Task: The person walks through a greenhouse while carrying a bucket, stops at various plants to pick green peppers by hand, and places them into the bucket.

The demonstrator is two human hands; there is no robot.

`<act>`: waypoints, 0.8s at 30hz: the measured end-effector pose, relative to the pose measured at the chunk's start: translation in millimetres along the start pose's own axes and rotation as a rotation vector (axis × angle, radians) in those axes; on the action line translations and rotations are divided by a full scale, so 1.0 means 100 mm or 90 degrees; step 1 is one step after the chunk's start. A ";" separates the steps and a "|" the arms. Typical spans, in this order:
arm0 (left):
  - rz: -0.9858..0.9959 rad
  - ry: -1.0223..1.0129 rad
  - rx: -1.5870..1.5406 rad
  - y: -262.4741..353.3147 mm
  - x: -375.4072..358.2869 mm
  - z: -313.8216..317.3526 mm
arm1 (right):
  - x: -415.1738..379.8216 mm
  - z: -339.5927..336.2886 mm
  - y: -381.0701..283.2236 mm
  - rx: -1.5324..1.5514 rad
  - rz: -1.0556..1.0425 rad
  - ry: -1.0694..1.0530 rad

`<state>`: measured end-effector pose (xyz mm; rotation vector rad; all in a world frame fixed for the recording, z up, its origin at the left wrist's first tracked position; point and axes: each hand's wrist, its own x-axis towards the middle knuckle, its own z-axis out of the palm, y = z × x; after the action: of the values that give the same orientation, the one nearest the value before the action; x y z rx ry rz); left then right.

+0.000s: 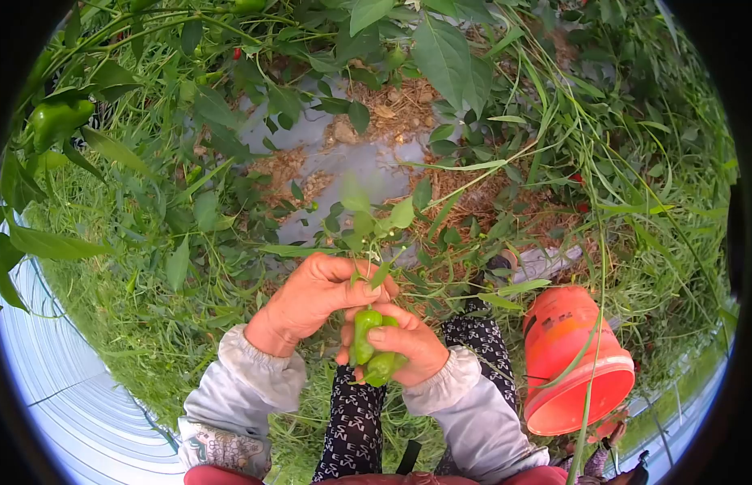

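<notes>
Head cam looking straight down into a pepper patch. Right hand [404, 343] has its fingers [392, 337] wrapped around a couple of green peppers [366, 343], one glossy pod standing more or less upright in the fist and another poking out below it. Left hand [315, 297] sits just above and to the left of it, touching the top of the upright pepper, fingers pinched narrow on the stem [374, 279] where the pod meets the plant, so both hands are in contact with the same bunch. The peppers sit dead center low in the view, right above the patterned trousers [355, 420]. Both arms wear light grey sleeves [246, 388] with gathered cuffs. Off to the right on the ground lies an orange bucket [574, 356], tipped on its side with the open mouth facing down toward the lower edge, well apart from the hands. Grass and pepper leaves all around, a patch of grey mulch sheet [355, 162] showing further up, and one more green pepper [56, 120] hanging at the far left on its plant.
</notes>
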<state>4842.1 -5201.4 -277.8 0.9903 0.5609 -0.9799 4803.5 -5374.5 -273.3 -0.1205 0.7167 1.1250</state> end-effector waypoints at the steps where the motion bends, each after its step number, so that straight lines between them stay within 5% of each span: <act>1: -0.010 -0.026 -0.096 0.00 0.02 -0.01 | 0.00 -0.01 -0.01 0.001 -0.002 0.000; 3: -0.008 0.006 -0.121 -0.03 0.08 0.05 | -0.01 -0.04 -0.02 -0.017 0.001 -0.012; 6: 0.056 0.224 0.107 0.01 0.19 0.14 | 0.00 -0.01 -0.05 0.040 -0.002 -0.012; 7: 0.055 0.224 0.106 0.02 0.21 0.12 | 0.00 -0.02 -0.05 0.040 -0.002 -0.011; 9: 0.028 0.218 0.446 0.01 0.25 0.05 | 0.03 -0.05 -0.04 -0.004 -0.020 0.031; 10: 0.134 0.223 0.507 -0.04 0.30 0.03 | 0.05 -0.07 -0.05 -0.003 -0.020 0.031; 13: 0.192 0.249 0.616 -0.02 0.40 -0.05 | 0.10 -0.10 -0.07 -0.011 -0.051 0.051; 17: 0.097 0.265 0.621 0.00 0.51 -0.15 | 0.12 -0.07 -0.07 -0.069 -0.062 0.050; 19: 0.071 0.457 0.468 -0.04 0.67 -0.57 | 0.12 -0.04 0.02 -0.228 -0.031 -0.042; 22: -0.005 0.295 0.476 -0.06 0.80 -1.15 | 0.14 -0.05 0.12 -0.104 0.011 -0.017; 24: 0.022 0.351 0.576 -0.07 0.89 -1.63 | 0.15 -0.10 0.05 -0.018 -0.052 0.019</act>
<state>4882.2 -5095.8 -425.6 2.1091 0.5444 -0.9306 4798.5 -5365.3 -288.7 -0.1893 0.7171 1.0573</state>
